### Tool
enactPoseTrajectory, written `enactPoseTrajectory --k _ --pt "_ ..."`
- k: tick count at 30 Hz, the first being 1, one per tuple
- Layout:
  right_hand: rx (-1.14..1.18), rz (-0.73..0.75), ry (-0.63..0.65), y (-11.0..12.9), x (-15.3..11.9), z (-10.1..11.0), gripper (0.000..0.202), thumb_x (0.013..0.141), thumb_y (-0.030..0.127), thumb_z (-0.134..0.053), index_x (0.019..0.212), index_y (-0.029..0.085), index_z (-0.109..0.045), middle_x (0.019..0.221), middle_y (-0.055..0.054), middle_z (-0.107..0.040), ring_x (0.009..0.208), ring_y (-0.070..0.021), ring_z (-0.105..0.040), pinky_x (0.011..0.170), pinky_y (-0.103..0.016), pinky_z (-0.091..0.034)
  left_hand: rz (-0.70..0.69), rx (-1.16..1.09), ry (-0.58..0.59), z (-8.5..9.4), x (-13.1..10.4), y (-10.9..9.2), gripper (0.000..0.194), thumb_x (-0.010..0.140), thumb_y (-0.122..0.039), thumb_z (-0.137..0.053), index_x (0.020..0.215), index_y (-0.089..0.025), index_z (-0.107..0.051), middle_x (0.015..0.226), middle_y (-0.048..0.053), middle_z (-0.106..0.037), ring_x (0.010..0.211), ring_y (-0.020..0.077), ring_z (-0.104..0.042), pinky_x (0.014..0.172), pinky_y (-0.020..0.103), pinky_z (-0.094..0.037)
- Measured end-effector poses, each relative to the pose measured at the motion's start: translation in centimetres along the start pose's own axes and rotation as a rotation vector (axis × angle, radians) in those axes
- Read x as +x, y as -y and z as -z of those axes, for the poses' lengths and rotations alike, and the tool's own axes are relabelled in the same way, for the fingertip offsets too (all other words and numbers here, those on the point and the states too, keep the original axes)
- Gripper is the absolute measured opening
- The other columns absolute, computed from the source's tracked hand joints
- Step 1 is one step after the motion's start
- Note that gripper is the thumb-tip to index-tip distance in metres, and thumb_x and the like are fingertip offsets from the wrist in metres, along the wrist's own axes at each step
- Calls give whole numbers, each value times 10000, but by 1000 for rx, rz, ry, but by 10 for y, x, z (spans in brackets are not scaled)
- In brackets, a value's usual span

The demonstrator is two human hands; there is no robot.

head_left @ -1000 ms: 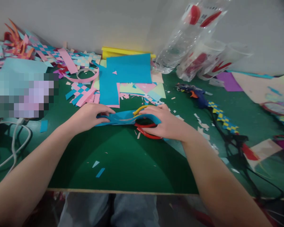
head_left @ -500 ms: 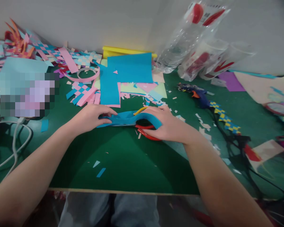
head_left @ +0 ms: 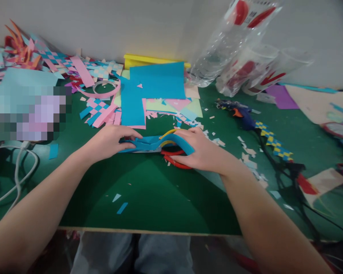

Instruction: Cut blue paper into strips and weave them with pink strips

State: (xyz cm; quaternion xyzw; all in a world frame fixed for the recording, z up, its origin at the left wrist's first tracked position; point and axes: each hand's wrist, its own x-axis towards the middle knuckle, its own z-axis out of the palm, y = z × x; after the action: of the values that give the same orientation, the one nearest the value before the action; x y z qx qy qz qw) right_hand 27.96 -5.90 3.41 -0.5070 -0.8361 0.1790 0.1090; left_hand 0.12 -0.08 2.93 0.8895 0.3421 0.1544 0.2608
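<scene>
Low over the green table (head_left: 148, 198), my left hand (head_left: 110, 142) pinches one end of a blue paper strip (head_left: 181, 142) between thumb and fingers. The strip runs to the right and bows upward. My right hand (head_left: 204, 150) is closed around a pair of scissors (head_left: 177, 163) with red and yellow handles. Their blades point left, along and partly behind the strip. The strip's right end meets my right fingers; whether they also grip it I cannot tell. Behind my hands lie larger blue paper sheets (head_left: 160, 82).
Woven paper pieces and a tape roll (head_left: 105, 88) are heaped back left. A plastic bag of cups (head_left: 237, 64) leans on the wall. A blue glue gun (head_left: 241, 116) and its cord lie to the right. A white cable (head_left: 31, 167) loops at left. Paper scraps are scattered about.
The scissors have shifted slightly left along the strip, and more of the yellow handle shows beneath the bowed paper. My left hand has hardly moved.
</scene>
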Motion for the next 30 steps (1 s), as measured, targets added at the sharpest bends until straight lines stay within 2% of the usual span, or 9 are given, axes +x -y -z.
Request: enactPoseTrajectory --k 8,13,18,23,30 --pt "1 -18 -6 8 0 -3 354 825 528 -599 1051 255 -618 1144 -91 -671 999 -301 -611 897 -458 -421 -14 -10 -9 -1 0 -1 249 870 -277 -659 1101 -219 -730 996 32 -752 832 171 -654 728 263 -469" --pt "-27 -17 -17 11 0 -7 371 827 559 -590 1033 251 -599 1072 -89 -665 958 -296 -607 872 -447 -425 14 -21 19 -1 1 -3 260 856 -277 -657 1098 -216 -731 988 36 -751 850 177 -659 724 266 -478" --pt "-25 -8 10 13 1 -7 377 859 550 -563 1084 248 -585 1048 -78 -661 906 -277 -604 882 -454 -412 16 -26 23 -1 0 -4 258 856 -274 -653 1095 -220 -733 1012 38 -752 869 182 -665 763 276 -488" --pt "-19 4 22 9 0 -4 389 855 542 -567 1124 264 -600 1122 -84 -671 970 -297 -604 895 -476 -424 33 -45 53 3 -1 -4 284 856 -318 -672 1125 -238 -722 996 26 -747 860 175 -669 766 271 -498" --pt "-33 -5 30 -6 -3 2 454 820 553 -587 1176 271 -605 1222 -90 -659 1107 -339 -587 945 -509 -440 135 -13 171 17 -3 1 475 795 -381 -735 1239 -230 -658 1002 29 -730 889 186 -662 752 254 -498"
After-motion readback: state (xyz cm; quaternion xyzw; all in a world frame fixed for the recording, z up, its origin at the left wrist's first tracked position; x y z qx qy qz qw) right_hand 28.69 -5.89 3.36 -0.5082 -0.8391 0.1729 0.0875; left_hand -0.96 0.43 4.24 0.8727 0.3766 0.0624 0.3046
